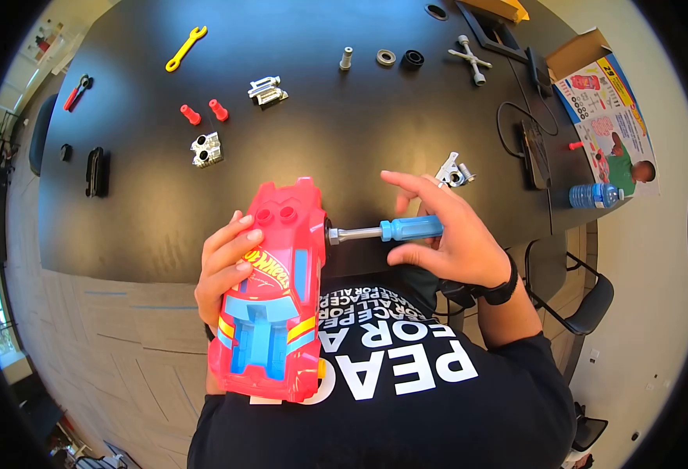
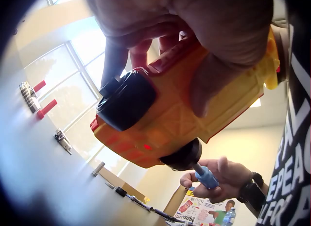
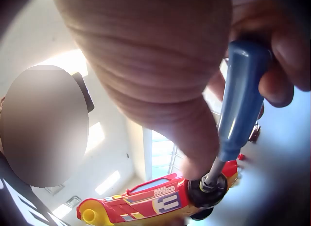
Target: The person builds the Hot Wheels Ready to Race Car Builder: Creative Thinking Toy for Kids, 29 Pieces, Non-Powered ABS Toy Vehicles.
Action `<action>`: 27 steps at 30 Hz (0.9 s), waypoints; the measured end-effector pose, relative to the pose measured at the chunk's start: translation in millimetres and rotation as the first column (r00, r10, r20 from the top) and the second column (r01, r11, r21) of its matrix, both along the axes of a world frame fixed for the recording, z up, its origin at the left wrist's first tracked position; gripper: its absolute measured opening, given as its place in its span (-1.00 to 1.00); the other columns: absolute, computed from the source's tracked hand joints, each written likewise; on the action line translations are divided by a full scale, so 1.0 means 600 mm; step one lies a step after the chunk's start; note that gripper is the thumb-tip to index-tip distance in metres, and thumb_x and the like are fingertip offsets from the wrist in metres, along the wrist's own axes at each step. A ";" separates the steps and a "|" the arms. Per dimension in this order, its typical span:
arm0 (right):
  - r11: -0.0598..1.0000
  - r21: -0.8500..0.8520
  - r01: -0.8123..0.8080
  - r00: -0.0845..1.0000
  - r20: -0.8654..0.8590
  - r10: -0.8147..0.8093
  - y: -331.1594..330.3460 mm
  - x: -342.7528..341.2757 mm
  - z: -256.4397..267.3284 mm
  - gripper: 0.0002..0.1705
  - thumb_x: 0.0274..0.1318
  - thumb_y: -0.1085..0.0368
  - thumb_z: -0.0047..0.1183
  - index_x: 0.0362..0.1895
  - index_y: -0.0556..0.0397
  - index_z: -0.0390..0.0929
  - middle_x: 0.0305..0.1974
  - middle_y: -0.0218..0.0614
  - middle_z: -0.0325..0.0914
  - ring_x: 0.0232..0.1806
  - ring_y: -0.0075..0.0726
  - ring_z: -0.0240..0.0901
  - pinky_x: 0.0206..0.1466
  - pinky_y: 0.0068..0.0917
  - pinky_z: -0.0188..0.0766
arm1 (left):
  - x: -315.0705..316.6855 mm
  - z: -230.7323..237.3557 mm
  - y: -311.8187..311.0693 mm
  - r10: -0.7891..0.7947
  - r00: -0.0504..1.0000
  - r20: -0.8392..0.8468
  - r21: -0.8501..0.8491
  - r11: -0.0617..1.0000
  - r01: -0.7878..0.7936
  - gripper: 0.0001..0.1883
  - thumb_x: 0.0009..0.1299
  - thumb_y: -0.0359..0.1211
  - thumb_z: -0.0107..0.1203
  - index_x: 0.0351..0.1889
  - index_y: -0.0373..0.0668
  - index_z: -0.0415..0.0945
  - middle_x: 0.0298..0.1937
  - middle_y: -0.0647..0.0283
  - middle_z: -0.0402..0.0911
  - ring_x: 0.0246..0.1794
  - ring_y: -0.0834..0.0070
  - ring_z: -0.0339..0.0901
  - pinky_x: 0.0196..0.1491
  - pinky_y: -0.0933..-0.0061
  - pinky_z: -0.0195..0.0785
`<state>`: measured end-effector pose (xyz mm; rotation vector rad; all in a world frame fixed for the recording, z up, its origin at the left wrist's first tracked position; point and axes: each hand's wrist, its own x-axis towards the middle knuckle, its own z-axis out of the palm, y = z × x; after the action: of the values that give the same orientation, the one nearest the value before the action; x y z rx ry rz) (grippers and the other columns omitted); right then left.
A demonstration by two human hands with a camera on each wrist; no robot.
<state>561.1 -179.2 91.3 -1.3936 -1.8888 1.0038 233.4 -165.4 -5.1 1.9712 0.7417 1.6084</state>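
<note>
1. Lying at the far left of the dark table (image 1: 152, 211) are a small black part (image 1: 66, 152), a red-handled tool (image 1: 76, 93) and a longer black piece (image 1: 95, 172).
2. Farther right come a yellow wrench (image 1: 186, 49), two red pegs (image 1: 191, 115) and, just nearer the person, a silver block (image 1: 206, 149); another silver part (image 1: 267, 91) lies beyond.
3. The left hand (image 1: 225, 262) grips the toy car (image 1: 269, 270), its fingers over the red body and its thumb against the yellow underside (image 2: 177, 114).
4. The car is held up around the table's near edge, before the person's black shirt (image 1: 453, 414), its blue rear bed toward the person.
5. On the car's right side, a driver (image 1: 410, 228) with a blue handle and silver shaft meets the middle of a black wheel (image 3: 206, 191).
6. The right hand (image 1: 457, 234) is spread around the handle, thumb and index finger apart; whether its other fingers press the handle cannot be told.
7. Past that hand lie a silver part with a round hole (image 1: 454, 169), a four-armed wrench (image 1: 469, 60), a printed box (image 1: 605, 98) and a water bottle (image 1: 592, 195).
</note>
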 end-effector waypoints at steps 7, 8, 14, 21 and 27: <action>1.000 -0.015 -0.024 0.997 -0.072 0.023 0.001 0.008 -0.021 -0.35 0.44 0.28 0.36 0.52 0.12 0.49 -0.26 -0.31 0.75 -0.23 -0.26 0.70 -0.07 -0.30 0.59 | 0.002 0.000 -0.001 0.002 1.000 0.013 -0.010 1.000 -0.002 -0.42 0.39 -0.22 0.63 0.22 -0.03 0.48 0.30 -0.05 0.78 0.43 -0.12 0.66 0.58 -0.44 0.36; 0.996 -0.080 -0.030 0.999 -0.016 0.029 0.003 0.008 -0.010 -0.36 0.44 0.28 0.35 0.52 0.11 0.49 -0.26 -0.30 0.75 -0.23 -0.23 0.70 -0.05 -0.29 0.59 | 0.004 -0.001 -0.002 0.015 1.000 0.019 -0.011 1.000 -0.015 -0.42 0.39 -0.21 0.63 0.22 -0.02 0.48 0.29 -0.05 0.78 0.43 -0.12 0.66 0.58 -0.44 0.36; 0.985 -0.174 0.001 1.000 0.001 0.000 0.000 -0.001 -0.007 -0.42 0.47 0.28 0.32 0.48 0.09 0.53 -0.26 -0.24 0.78 -0.20 -0.18 0.74 -0.04 -0.25 0.57 | 0.003 -0.002 -0.003 -0.009 1.000 0.007 -0.028 1.000 0.009 -0.43 0.40 -0.22 0.62 0.23 0.00 0.48 0.29 -0.03 0.79 0.43 -0.12 0.66 0.58 -0.44 0.36; 0.982 -0.183 -0.048 0.998 -0.054 0.039 0.002 -0.002 -0.021 -0.54 0.38 0.24 0.43 0.28 0.04 0.65 -0.19 -0.29 0.73 -0.15 -0.05 0.73 -0.08 -0.21 0.57 | 0.006 0.003 -0.003 -0.019 1.000 0.008 -0.043 0.999 0.019 -0.42 0.40 -0.19 0.62 0.24 0.01 0.49 0.31 -0.03 0.78 0.44 -0.11 0.65 0.58 -0.43 0.35; 0.968 0.172 -0.181 0.969 0.199 0.146 0.002 -0.013 -0.036 -0.70 0.33 0.15 0.46 0.02 -0.06 0.70 -0.20 -0.31 0.65 -0.17 0.01 0.64 -0.15 -0.11 0.55 | -0.006 -0.004 0.002 -0.025 1.000 -0.010 -0.032 0.999 0.024 -0.41 0.38 -0.20 0.63 0.24 0.00 0.49 0.31 -0.04 0.77 0.44 -0.11 0.65 0.59 -0.44 0.35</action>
<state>553.5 -178.1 69.5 -1.2721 -2.2047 0.7664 230.0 -164.4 -7.4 1.9600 0.7396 1.5644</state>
